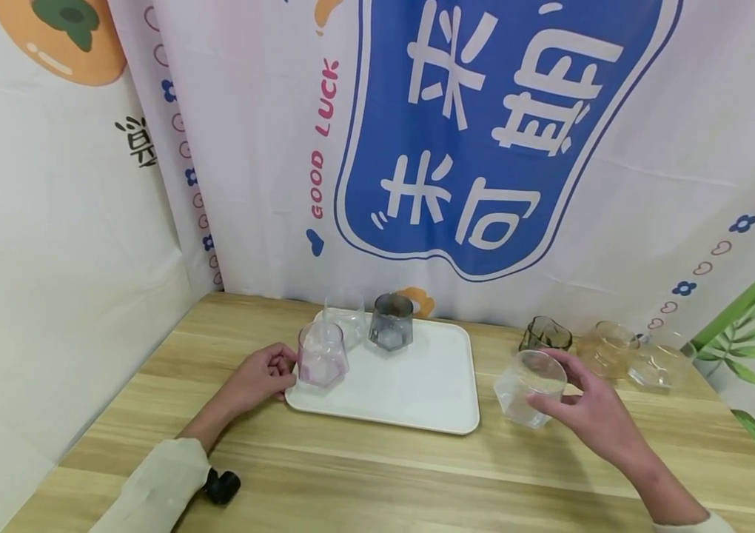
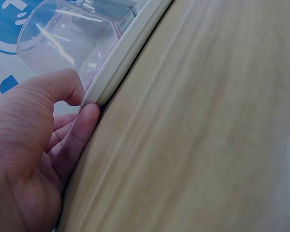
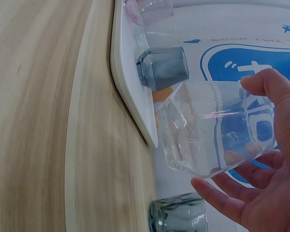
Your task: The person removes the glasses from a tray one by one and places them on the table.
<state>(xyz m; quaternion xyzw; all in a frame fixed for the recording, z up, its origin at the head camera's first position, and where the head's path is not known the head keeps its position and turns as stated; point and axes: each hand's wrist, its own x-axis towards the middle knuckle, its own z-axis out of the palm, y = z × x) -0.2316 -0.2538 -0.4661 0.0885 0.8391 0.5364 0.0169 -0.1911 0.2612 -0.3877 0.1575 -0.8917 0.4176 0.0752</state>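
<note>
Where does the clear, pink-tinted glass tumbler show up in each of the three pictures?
Head: the clear, pink-tinted glass tumbler is left of centre, on the white rectangular tray, beside the left hand.
Left wrist: it's at the upper left, above the fingers.
Right wrist: it's at the top edge, partly cut off, above the smoky grey glass tumbler.
Shared landmark: the tray, seen in all three.
</note>
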